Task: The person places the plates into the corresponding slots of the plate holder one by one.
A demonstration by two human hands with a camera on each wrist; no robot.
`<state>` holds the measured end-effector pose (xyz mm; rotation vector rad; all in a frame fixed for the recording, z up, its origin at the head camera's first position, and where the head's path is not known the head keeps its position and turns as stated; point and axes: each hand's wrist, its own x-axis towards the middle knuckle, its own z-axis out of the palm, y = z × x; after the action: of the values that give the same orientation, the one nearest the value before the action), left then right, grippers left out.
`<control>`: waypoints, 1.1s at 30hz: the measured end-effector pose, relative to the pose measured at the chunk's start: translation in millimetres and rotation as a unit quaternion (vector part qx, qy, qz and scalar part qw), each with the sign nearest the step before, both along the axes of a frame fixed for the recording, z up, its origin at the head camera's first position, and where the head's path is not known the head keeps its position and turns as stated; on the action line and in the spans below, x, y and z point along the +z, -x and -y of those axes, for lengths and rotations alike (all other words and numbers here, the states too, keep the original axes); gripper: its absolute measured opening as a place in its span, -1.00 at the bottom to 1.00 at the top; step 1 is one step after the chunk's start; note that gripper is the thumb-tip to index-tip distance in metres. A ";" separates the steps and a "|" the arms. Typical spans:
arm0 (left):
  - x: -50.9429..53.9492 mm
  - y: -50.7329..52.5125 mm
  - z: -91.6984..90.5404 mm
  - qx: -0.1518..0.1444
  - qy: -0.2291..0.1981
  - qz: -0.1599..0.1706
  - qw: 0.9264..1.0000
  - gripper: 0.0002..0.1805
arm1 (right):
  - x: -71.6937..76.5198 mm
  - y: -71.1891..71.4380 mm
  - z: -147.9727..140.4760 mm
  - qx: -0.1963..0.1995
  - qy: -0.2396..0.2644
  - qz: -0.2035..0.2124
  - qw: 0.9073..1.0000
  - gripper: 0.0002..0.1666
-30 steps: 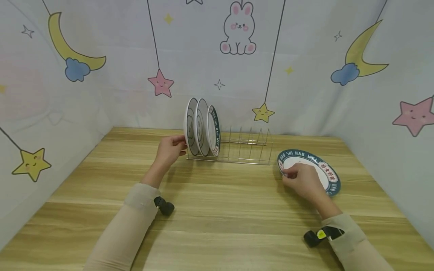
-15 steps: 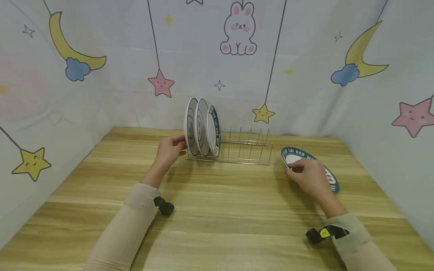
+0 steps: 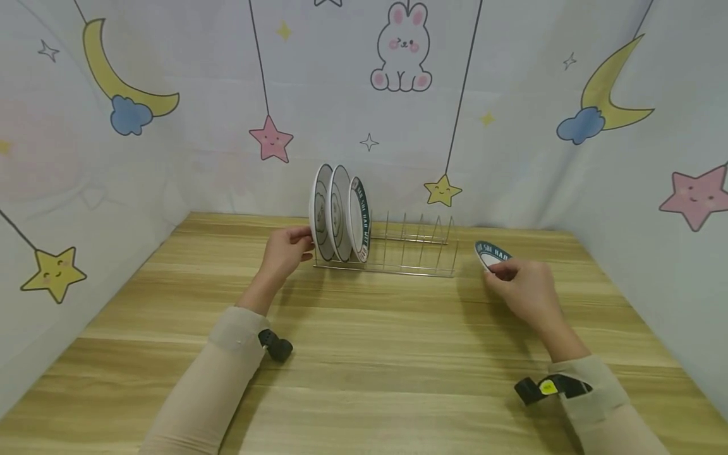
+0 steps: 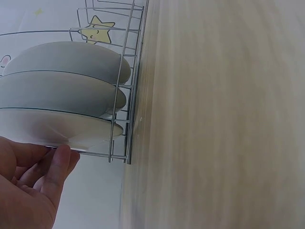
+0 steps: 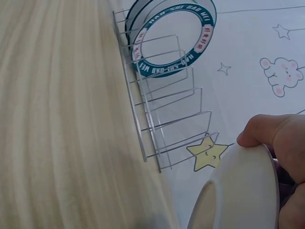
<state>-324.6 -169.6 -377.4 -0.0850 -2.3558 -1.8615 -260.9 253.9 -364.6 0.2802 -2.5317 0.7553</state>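
My left hand (image 3: 286,249) grips the left end of a wire dish rack (image 4: 138,71), its fingertips against the outermost plate. Three plates stand upright in the rack's left slots: a white plate with a dark rim line (image 3: 320,218), a similar second plate (image 3: 340,189), and a plate with a green lettered rim (image 3: 364,215). To the right of the rack, my right hand (image 3: 529,287) pinches the edge of another green-rimmed plate (image 3: 492,253) between thumb and fingers. That plate is raised above the table and tilted; the hand hides much of it. Its white underside shows in the right wrist view.
The rack's right-hand slots, bounded by thin upright wires, hold no plates. The rack stands near the back of a wood-grain table (image 3: 364,379). Behind and on both sides hangs a white cloth (image 3: 227,82) printed with stars, moons and a rabbit.
My right hand has turned the green-rimmed plate steeper, so less of its face shows, and shifted slightly right and back. My left hand and the racked plates stay put.
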 end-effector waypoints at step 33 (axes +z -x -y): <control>0.3 1.3 -1.0 -0.003 -0.022 0.002 1.000 -0.66 | 35.2 1.9 16.3 -0.059 0.216 -0.140 0.965 -0.71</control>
<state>-325.9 -168.6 -377.2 -0.0836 -2.3181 -1.9183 -262.8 237.6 -329.4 0.0772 -2.0378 1.1075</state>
